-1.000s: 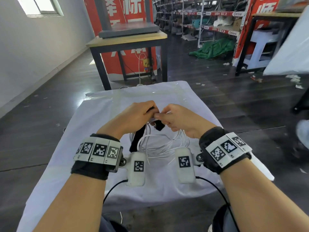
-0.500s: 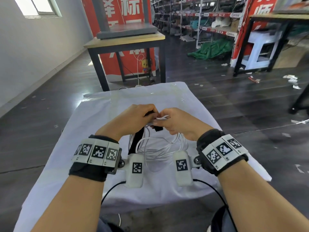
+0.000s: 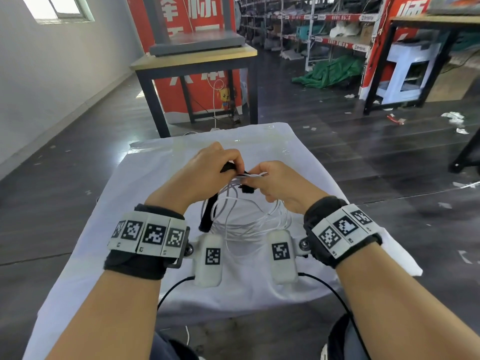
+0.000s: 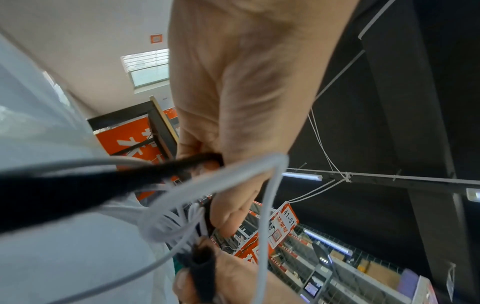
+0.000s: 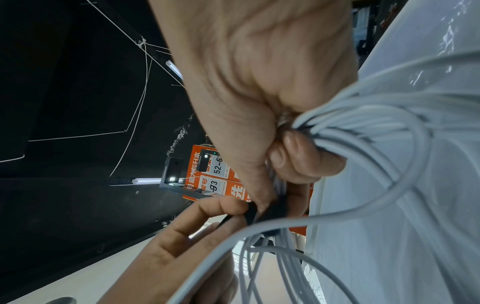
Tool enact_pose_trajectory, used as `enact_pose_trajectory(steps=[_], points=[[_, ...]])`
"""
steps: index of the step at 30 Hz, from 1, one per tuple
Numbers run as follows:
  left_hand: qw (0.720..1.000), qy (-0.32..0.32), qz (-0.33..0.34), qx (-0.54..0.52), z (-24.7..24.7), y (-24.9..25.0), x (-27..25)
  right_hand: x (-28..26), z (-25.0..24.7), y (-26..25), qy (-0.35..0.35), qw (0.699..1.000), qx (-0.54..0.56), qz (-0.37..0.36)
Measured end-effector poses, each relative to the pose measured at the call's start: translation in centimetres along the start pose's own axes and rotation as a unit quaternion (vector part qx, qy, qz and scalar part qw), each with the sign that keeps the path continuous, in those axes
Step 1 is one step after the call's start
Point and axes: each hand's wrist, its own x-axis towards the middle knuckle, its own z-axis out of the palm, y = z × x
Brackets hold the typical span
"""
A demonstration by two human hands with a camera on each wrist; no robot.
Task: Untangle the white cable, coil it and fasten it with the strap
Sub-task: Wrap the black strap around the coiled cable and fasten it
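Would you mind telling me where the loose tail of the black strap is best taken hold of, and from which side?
Probably near the free lower end of the black strap, which hangs down beside the loops of the white cable below the left hand. Come from the person's left, the outer side, where no loops are in the way. A flat pinch across its width should suit the thin band. The right hand pinches the gathered bundle.

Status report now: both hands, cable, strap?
Left hand pinches black strap. Right hand grips bunched white cable coil. Strap not yet fastened. Nothing in the way.
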Motion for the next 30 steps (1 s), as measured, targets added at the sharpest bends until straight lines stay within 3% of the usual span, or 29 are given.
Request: enact_pose_trajectory(steps=[5, 10, 14, 20, 30], points=[[0.998, -0.018, 0.005, -0.052, -0.5, 0.5, -0.4, 0.0, -0.2, 0.3, 0.007, 1.0, 0.018, 0.001], [0.997, -0.044, 0.042, 0.051, 0.4, 0.6, -0.1, 0.4, -0.5, 0.6, 0.022, 0.999, 0.033, 0.012], [0.995, -0.031, 0.034, 0.092, 0.9, 0.0, 0.0, 0.7, -0.7, 0.8, 0.013, 0.996, 0.088, 0.026], [0.998, 0.047, 0.032, -0.004, 1.5, 0.1, -0.3, 1.0, -0.8, 0.8, 0.008, 0.989, 0.145, 0.022], [0.991, 0.081, 0.022, -0.105, 1.7, 0.2, -0.1, 0.8, -0.7, 0.6, 0.015, 0.985, 0.169, 0.017]])
